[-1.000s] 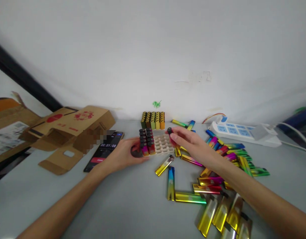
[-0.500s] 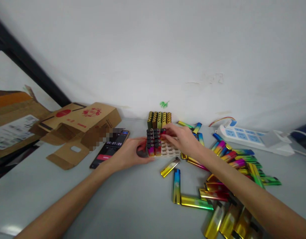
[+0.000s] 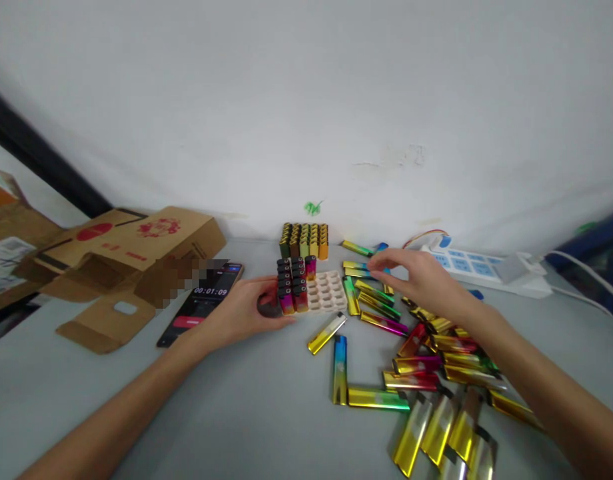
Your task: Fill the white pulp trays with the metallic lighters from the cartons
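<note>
A pale tray (image 3: 326, 293) with round-edged holes stands on the table, its left columns filled with upright black-topped lighters (image 3: 292, 287) in purple, red and gold. My left hand (image 3: 246, 305) is curved round the tray's left end, thumb at the front corner and fingers behind. My right hand (image 3: 421, 277) is right of the tray, thumb and forefinger closed at the end of a gold lighter (image 3: 355, 273) lying flat. The other fingers are partly hidden. One lighter (image 3: 311, 268) stands alone at the back of the third column.
A block of upright gold and dark lighters (image 3: 304, 241) stands by the wall. Loose shiny lighters (image 3: 416, 380) are heaped at right. A power strip (image 3: 486, 270) lies behind them. At left are a phone (image 3: 199, 300) showing a timer and an opened cardboard box (image 3: 151, 247).
My right hand has let go of the lighter in the tray's third column and moved right to the loose lighters. My left hand stays at the tray. The view has shifted slightly right.
</note>
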`<state>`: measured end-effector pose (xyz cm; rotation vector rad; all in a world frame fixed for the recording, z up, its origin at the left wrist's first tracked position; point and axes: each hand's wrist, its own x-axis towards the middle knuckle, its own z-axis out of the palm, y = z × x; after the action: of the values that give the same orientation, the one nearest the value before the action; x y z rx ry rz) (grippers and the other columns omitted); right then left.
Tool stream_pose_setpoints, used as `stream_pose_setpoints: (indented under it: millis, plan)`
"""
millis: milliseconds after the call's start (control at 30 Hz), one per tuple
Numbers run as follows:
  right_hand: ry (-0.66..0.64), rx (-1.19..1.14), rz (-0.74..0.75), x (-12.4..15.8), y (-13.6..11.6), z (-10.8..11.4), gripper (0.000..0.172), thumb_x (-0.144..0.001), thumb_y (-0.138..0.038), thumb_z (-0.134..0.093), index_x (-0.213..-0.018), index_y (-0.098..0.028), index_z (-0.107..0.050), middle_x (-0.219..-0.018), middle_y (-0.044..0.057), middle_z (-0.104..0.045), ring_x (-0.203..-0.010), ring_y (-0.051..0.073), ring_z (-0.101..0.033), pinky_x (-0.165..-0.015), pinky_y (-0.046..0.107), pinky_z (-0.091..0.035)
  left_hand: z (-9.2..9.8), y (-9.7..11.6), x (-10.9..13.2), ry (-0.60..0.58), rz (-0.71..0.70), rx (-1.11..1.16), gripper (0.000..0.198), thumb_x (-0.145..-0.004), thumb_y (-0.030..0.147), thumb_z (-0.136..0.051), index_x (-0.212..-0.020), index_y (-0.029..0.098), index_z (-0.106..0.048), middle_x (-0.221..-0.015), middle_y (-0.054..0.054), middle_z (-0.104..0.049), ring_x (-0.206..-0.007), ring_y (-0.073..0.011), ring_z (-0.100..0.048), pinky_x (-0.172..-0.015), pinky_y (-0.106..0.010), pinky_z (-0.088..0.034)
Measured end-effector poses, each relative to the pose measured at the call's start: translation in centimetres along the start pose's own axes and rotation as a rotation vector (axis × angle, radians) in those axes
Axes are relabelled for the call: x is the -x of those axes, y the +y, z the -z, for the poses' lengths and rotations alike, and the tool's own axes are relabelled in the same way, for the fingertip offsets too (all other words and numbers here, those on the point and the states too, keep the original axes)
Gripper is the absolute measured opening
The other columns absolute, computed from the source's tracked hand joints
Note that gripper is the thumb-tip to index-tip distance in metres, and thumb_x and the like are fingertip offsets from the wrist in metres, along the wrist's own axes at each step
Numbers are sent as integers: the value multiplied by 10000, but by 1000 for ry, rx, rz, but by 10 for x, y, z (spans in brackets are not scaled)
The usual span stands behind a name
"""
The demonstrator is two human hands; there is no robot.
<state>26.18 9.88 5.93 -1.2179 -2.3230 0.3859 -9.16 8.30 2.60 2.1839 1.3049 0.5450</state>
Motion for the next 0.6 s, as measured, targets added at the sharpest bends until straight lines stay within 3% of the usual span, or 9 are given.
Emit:
stream_pose_setpoints:
  millis: [100, 300, 467, 600]
  plan:
    - [-47, 57, -24, 24, -1, 7, 123, -1021, -298, -668, -1019, -205, -748, -970, 58, -798, -833, 213, -742, -800, 361, -587, 0, 0, -1, -12, -21, -65, 379, -810, 544, -783, -854, 179, -690, -737, 7, -587, -642, -155, -480, -577, -275, -368]
    - [-239, 317, -19, 60, -26, -14, 115, -985, -309, -745, -1014, -198, -759, -1053, 110, -740, -964, 296, -731, -873, 450, -593, 1, 2, -2, -10, -27, -60, 335, -814, 498, -781, -894, 183, -702, -735, 11, -600, -621, -144, -471, -545, -259, -357]
    - [-215, 342, -36, 68, -27, -19, 116, -987, -305, -740, -983, -193, -709, -1069, 117, -711, -955, 299, -710, -856, 451, -593, 1, 5, -2, 9, -40, -76, 350, -812, 505, -782, -871, 172, -693, -729, 14, -598, -612, -134, -471, -536, -248, -355]
    - [-152, 302, -90, 64, -23, -11, 160, -1036, -327, -675, -1084, -175, -682, -968, 110, -750, -852, 293, -716, -754, 412, -557, 0, 4, -1, 17, -50, -94, 364, -825, 520, -772, -853, 167, -689, -735, 13, -602, -614, -134, -483, -542, -250, -363]
